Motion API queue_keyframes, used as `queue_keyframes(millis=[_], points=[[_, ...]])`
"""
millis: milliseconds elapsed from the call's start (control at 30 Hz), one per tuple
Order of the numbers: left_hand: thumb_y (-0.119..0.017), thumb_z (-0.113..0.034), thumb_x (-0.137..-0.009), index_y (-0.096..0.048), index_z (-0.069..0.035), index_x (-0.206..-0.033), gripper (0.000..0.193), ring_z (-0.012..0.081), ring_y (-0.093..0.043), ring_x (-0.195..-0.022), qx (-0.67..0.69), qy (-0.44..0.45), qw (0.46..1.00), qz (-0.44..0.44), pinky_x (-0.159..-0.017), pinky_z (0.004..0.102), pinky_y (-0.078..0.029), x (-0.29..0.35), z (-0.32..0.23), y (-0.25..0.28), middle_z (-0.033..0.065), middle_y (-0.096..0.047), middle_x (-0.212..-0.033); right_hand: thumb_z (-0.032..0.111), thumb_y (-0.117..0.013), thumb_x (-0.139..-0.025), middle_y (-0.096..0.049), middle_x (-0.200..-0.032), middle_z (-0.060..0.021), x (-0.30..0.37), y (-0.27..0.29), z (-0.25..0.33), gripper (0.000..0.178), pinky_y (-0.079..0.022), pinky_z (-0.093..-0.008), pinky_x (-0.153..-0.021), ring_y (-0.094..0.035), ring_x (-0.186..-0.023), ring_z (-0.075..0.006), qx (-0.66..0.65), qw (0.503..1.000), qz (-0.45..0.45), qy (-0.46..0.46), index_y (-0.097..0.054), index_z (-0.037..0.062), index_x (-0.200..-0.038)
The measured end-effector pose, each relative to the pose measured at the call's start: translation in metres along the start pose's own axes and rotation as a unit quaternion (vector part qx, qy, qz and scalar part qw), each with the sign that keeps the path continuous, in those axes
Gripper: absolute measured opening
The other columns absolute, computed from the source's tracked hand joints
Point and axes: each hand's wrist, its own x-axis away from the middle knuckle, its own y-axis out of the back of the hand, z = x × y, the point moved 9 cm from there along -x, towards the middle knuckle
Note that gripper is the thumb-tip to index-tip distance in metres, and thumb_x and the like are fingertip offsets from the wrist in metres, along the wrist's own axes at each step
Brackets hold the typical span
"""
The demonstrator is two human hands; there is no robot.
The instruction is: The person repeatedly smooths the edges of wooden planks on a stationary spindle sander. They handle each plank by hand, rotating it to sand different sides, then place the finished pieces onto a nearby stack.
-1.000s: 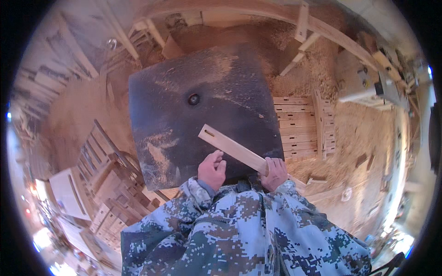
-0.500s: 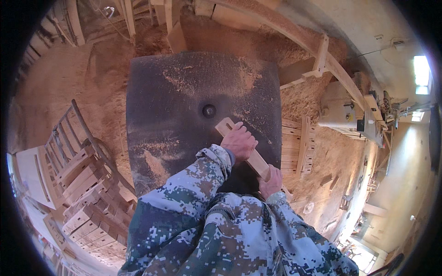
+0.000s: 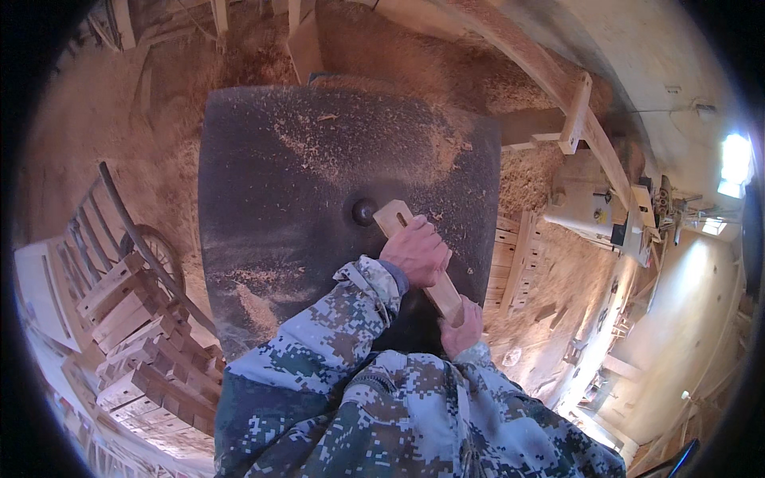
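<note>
A dark machine table (image 3: 271,175), strewn with sawdust, fills the middle of the head view. At its centre a small round spindle (image 3: 364,212) sits in a hole. I hold a pale wooden bar (image 3: 444,296) slantwise over the table, its far end close beside the spindle; whether they touch I cannot tell. That end has a slot cut through it. My left hand (image 3: 416,252) is closed over the bar's upper part from above. Around the near end, by my body, my right hand (image 3: 462,328) is closed. Its fingertips are partly hidden.
Stacked slotted timber blocks (image 3: 147,334) stand on the left, beside a cart's metal rail frame (image 3: 143,247) and a wheel (image 3: 158,256). More slotted boards (image 3: 516,259) lie right of the table. A long beam (image 3: 542,64) crosses the upper right. Sawdust covers the floor.
The bar's far end has come nearer to the spindle, with both hands still on the bar. My view has shifted and tilted slightly, so the table looks larger.
</note>
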Motion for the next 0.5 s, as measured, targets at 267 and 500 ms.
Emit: queue_keyframes(millis=[267,500], points=[[-0.072,-0.021,-0.091,-0.066,-0.011,-0.071,0.024,0.0258,-0.062,-0.082,-0.005,-0.005,1.000,-0.006,-0.094,0.0410,-0.049,0.004,0.000,0.010,0.0063,-0.062,-0.073,0.009,-0.086,-0.072,-0.065,-0.126,-0.0226,-0.002,0.000,0.009,0.073,-0.048,-0.0515,-0.106,-0.059,-0.119,-0.0450,-0.001,1.000,0.019,0.022,-0.058,0.0004,-0.138],[-0.075,-0.020,-0.088,-0.065,-0.010,-0.071,0.022,0.0258,-0.061,-0.081,-0.007,0.020,1.000,-0.007,-0.091,0.0418,-0.049,0.017,-0.002,0.020,0.0055,-0.062,-0.073,0.010,-0.087,-0.067,-0.065,-0.122,-0.0227,-0.002,0.002,0.020,0.077,-0.051,-0.0513,-0.101,-0.061,-0.114,-0.0439,-0.005,0.997,0.027,0.073,-0.058,-0.0003,-0.137]])
